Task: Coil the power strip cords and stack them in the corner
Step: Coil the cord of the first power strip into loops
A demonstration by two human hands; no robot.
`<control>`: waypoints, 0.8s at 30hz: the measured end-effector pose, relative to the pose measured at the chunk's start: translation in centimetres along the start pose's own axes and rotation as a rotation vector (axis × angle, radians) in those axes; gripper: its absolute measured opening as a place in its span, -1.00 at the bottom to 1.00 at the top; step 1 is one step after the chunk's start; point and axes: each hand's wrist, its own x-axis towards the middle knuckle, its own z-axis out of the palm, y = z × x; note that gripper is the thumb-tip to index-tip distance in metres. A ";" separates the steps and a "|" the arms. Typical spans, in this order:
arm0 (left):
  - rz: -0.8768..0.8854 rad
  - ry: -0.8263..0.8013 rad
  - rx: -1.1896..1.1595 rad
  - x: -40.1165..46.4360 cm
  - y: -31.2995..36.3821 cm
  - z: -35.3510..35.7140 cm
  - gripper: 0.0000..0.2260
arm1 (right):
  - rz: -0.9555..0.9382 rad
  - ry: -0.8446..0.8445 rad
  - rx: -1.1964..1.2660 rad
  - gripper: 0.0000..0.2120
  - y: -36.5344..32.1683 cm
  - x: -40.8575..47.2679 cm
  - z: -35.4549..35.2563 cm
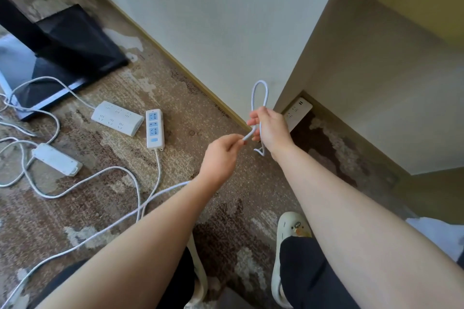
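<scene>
Head view of two bare hands working a white cord (259, 98) above a patterned carpet (105, 208). The right hand (270, 130) has its fingers curled round the cord, gripping gathered turns; one narrow loop stands up above these fingers, and a short bend of cord hangs just below the wrist. The left hand (221, 158) pinches the same cord between thumb and fingertips, its fingers closed narrowly on the strand just left of the right hand's fingers. From under the left forearm the slack of the cord trails away across the carpet toward the lower left. Just beyond the right hand's fingers, in the corner where the white wall (213, 20) meets a side wall (376, 83), a white power strip (297, 114) lies on the floor, partly hidden by the hand. Well to the left of the left hand's fingers lie three more strips: a blue-socket strip (155, 128), a wide white strip (116, 118) just beside it, and a plain white strip (56, 159) farther left, each with loose cord spread over the carpet. A black stand base (75, 40) sits at upper left. Below the right forearm a pale slipper (291, 228) with a duck figure rests on the carpet.
</scene>
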 end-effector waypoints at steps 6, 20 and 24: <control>-0.065 0.041 -0.256 0.2 0.8 2.0 -0.81 | -0.002 0.104 0.123 -0.71 -0.4 -0.5 0.0; -0.127 -0.340 0.006 0.4 -2.8 -0.2 -0.80 | 0.066 -0.036 0.174 -0.69 -0.9 -0.1 0.4; -0.100 -0.323 0.212 0.5 -5.2 -3.7 -0.80 | 0.065 -0.062 0.196 -0.74 -1.1 0.5 -0.6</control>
